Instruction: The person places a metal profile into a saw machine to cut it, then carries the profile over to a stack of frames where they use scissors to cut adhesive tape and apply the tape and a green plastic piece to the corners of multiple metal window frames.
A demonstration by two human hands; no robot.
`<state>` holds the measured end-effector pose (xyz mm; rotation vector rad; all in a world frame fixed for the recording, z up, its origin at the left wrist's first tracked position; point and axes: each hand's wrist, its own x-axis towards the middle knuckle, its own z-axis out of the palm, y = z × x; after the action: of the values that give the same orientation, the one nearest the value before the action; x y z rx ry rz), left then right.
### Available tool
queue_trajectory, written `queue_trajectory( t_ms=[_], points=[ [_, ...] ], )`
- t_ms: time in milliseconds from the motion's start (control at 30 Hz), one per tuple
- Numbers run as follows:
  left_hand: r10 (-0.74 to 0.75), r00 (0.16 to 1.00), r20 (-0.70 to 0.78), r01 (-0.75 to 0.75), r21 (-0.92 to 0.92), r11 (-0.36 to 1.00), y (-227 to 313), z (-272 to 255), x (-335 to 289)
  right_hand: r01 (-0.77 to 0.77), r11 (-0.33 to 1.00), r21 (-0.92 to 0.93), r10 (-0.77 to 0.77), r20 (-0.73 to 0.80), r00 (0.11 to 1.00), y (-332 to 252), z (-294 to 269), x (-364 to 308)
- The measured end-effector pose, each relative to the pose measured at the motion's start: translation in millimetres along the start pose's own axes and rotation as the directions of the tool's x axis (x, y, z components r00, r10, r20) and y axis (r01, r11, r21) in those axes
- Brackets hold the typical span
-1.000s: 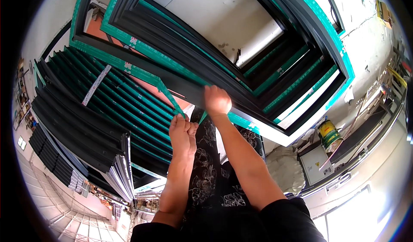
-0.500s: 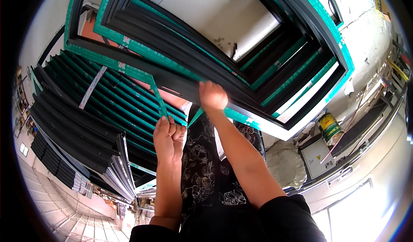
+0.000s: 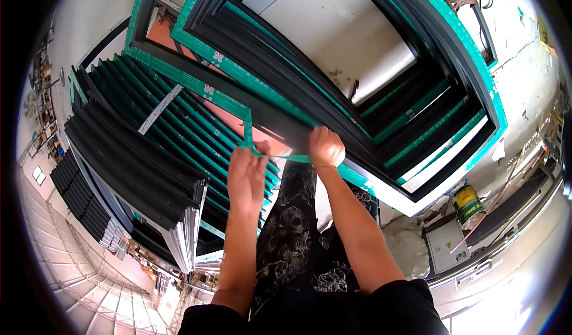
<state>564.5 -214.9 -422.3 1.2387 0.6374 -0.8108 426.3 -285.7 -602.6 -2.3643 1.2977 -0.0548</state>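
Pale wall (image 3: 89, 22) at upper left! Left hand (image 3: 246, 177), fingers closed, pinching green film (image 3: 247, 126); right hand (image 3: 327, 147) curled over edge of black frame (image 3: 292, 129), fingertips hidden. Film drops to left hand, then runs sideways toward right one. Frame's long bar slants upper left to lower right; white printing, too small to read; top cut off.

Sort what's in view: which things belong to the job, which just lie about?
In hand:
green film strip in left hand
black frame, right hand at its edge

Apparently lying about:
yellow-green bucket
grey box
stacked black profiles
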Motion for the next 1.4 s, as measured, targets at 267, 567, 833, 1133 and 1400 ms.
queue_trajectory(
  t_ms=[267, 567, 833, 1133, 1400],
  points=[
    [0.023, 0.991, 0.131, -0.054, 0.237, 0.970, -14, -20, -6, -0.049, 0.998, 0.029, 0.049, -0.020, 0.999, 1, -3, 3],
    [-0.088, 0.996, -0.033, 0.091, 0.116, 0.989, -47, -42, -15, -0.257, 0.855, 0.450, 0.283, 0.010, 0.959, 59, -97, -22],
    [-0.034, 0.998, 0.043, 0.013, 0.428, 0.904, -126, -56, -76, -0.178, 0.896, 0.408, 0.148, 0.105, 0.983, 183, -157, -222],
    [-0.148, 0.948, 0.280, -0.260, 0.956, 0.138, -412, -117, -205, -0.566, 0.740, 0.363, 0.503, 0.260, 0.824, 451, -252, -451],
    [-0.757, 0.305, 0.578, -0.414, 0.796, 0.441, -558, 94, -390, -0.828, 0.413, 0.379, 0.910, -0.126, 0.396, 660, -363, -631]
  ],
)
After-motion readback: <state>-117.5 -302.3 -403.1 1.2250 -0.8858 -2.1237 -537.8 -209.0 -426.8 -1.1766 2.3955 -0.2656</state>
